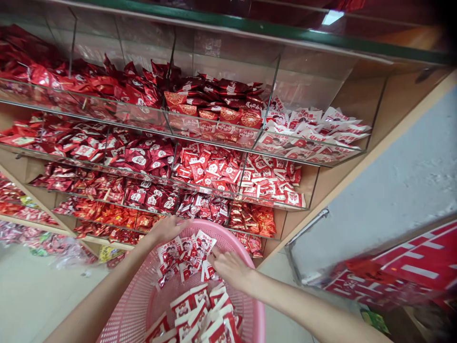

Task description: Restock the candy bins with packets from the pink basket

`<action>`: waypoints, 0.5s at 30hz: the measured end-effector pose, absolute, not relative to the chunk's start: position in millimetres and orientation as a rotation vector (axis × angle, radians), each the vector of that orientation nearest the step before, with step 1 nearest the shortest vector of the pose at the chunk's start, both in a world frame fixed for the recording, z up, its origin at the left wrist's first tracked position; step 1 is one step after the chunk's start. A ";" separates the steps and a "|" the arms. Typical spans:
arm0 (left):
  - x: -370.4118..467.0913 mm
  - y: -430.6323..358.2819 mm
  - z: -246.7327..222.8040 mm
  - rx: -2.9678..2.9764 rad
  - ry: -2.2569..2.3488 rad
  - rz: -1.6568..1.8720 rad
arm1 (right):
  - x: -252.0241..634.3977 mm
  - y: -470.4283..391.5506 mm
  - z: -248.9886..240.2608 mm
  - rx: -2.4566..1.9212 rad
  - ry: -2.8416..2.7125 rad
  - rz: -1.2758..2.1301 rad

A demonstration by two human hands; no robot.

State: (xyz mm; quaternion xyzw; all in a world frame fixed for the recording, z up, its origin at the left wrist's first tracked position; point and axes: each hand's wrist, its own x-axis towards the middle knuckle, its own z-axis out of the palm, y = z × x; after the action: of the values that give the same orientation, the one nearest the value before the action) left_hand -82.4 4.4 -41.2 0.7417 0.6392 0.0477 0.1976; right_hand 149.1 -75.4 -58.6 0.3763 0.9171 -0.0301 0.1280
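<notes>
A pink plastic basket (259, 305) with perforated walls is in front of me, below the shelves. My left hand (167, 229) is closed on its far left rim, the fingertips partly hidden. Inside the basket, my right hand (230, 269) has its fingers curled against small red-and-white packets (191, 252) near the far wall. One packet (207, 271) lies right at those fingertips. More red-and-white packets (194, 312) are heaped in the near part of the basket, some tilted, with their pale edges up.
Glass-fronted shelves hold red packets (210, 169) sorted by dividers. White-and-red packets (314, 126) fill the upper right compartment. A grey wall (385, 186) stands to the right, with red printed bags (421, 262) low beside it. Plastic-wrapped packets (46, 243) lie at the left.
</notes>
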 end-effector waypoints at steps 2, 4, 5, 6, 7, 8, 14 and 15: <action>-82.8 4.6 -41.4 2.083 1.780 0.137 | 149.8 -75.9 -59.0 1.060 2.681 -0.099; -83.7 4.9 -41.6 2.090 1.772 0.145 | 150.6 -75.8 -59.2 1.040 2.696 -0.119; -84.3 5.1 -41.5 2.094 1.769 0.151 | 150.8 -75.3 -59.5 1.045 2.704 -0.124; -84.7 5.3 -41.3 2.098 1.765 0.156 | 150.8 -74.5 -60.0 1.063 2.711 -0.121; -85.1 5.5 -40.9 2.101 1.762 0.159 | 150.5 -73.5 -60.4 1.089 2.715 -0.114; -85.3 5.6 -40.5 2.103 1.760 0.158 | 150.0 -72.2 -60.8 1.119 2.716 -0.107; -85.6 5.8 -38.4 2.128 1.740 0.162 | 147.0 -69.0 -58.5 1.212 2.678 -0.126; -85.8 5.8 -38.4 2.132 1.737 0.169 | 147.7 -70.3 -57.5 1.216 2.683 -0.136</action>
State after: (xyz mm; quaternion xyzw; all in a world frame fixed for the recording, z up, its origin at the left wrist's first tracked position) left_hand -85.8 5.8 -38.4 0.7595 0.6187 0.0600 0.1919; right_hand 147.7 -70.3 -57.5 0.4106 0.9056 -0.0459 0.0962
